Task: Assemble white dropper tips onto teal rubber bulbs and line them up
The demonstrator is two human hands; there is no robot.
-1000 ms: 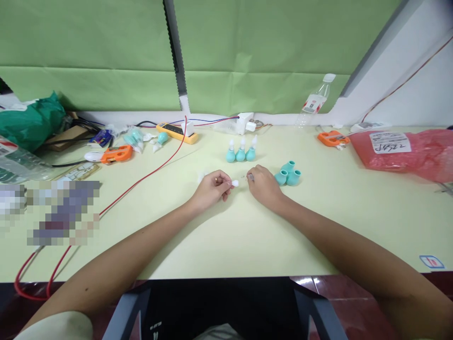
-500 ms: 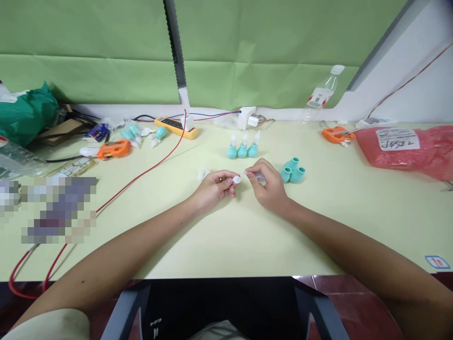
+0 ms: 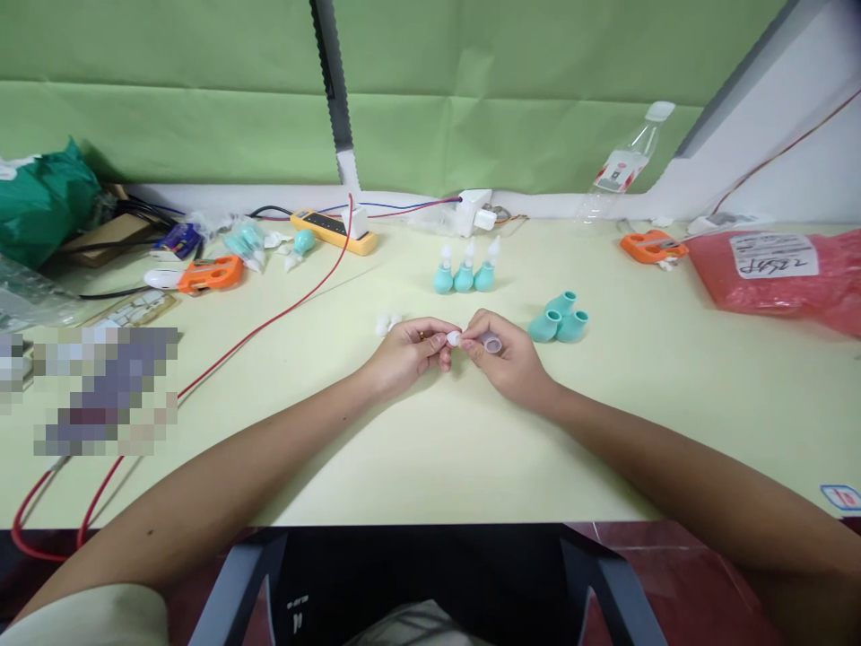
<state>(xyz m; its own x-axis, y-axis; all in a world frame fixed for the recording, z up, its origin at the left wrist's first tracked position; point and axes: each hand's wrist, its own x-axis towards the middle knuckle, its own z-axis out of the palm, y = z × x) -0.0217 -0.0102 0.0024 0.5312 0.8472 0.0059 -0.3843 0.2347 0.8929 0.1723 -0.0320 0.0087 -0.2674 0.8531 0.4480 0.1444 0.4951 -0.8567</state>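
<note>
My left hand [image 3: 409, 354] is closed, pinching a small white plastic tip [image 3: 453, 339] between thumb and forefinger. My right hand [image 3: 509, 359] curls round a clear plastic tube [image 3: 493, 344] whose open end faces me. Its thumb and forefinger meet the white tip; whether a small part sits between them is hidden. Several small white pieces [image 3: 387, 323] lie just beyond my left hand. Three teal bulbs with clear nozzles [image 3: 464, 276] stand upright behind my hands. To the right of my right hand is a cluster of three open-necked teal bulbs [image 3: 558, 323].
A yellow power strip [image 3: 333, 231] and a white plug box [image 3: 474, 213] sit along the back. Orange tools [image 3: 212, 274] lie left and right. A red cable [image 3: 262, 336] crosses the left side. A plastic bottle [image 3: 625, 166] and a red bag [image 3: 773, 278] are at right.
My right hand has moved left until its fingertips meet the white tip in my left hand. The tube's open end now shows more. The view has shifted slightly.
</note>
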